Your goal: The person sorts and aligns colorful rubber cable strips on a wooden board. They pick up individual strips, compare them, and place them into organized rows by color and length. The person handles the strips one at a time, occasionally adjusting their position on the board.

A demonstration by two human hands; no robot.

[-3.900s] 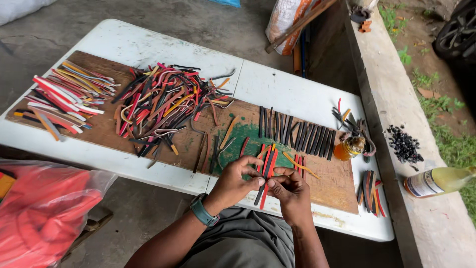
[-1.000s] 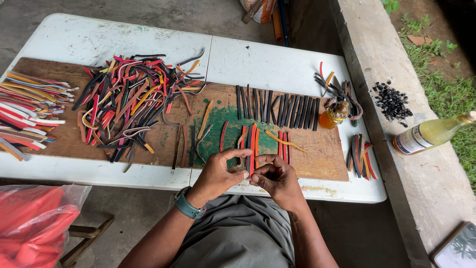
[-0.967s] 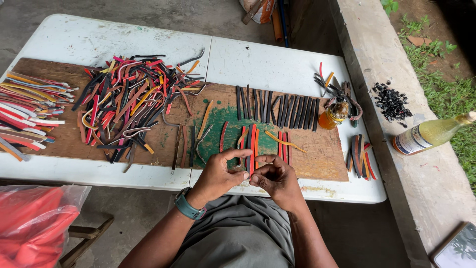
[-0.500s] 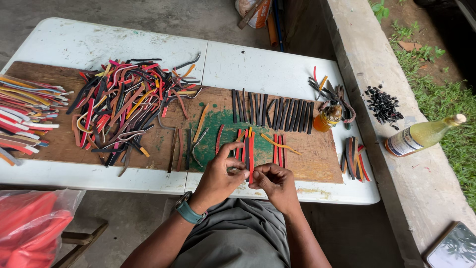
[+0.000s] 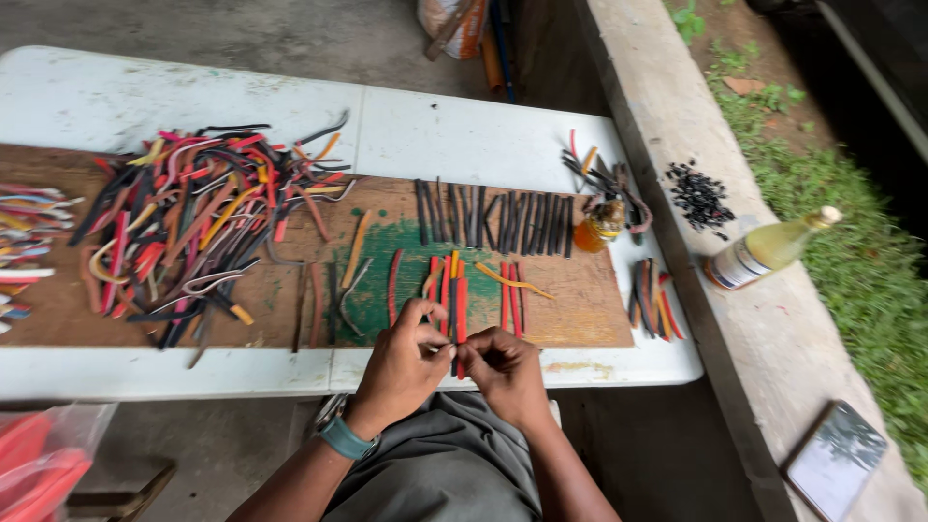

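Left hand (image 5: pixel 401 360) and right hand (image 5: pixel 505 370) meet, fingers pinched on one dark strip (image 5: pixel 452 340). Red and orange strips (image 5: pixel 460 302) lie just beyond them.

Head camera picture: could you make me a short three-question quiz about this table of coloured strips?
1. True or false: the bottle lies on the white table.
2. What do both hands, left hand and right hand, pinch together?
A. a strip
B. a phone
C. a jar
3. What colour is the row above the green patch?

Key: 1 false, it lies on the ledge. 2 A. 3 dark, near black.
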